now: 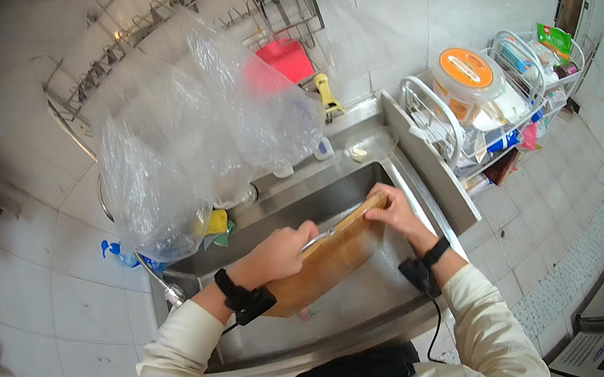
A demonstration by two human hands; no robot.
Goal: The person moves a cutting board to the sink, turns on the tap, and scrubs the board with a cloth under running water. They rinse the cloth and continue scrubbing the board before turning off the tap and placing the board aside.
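Over a stainless steel sink [353, 306], my hands hold a wooden cutting board [327, 260] tilted on its edge. My right hand [394, 211] grips the board's upper right corner, thumb on the near face. At the board's upper edge, my left hand [283, 252] is closed around a metal handle [318, 239]; whether this belongs to the board or to a separate tool I cannot tell. The board hides part of the basin, and its surface is slightly blurred. A faucet [174, 294] stands left of my left hand.
Clear plastic bags [255, 94] hang from a wall rack behind the sink. A yellow sponge [217, 222] lies on the back ledge, near a blue pump bottle [119, 254]. A yellow peeler [326, 93] hangs behind. White wire baskets [452, 131] with a lidded tub [466, 71] stand at right.
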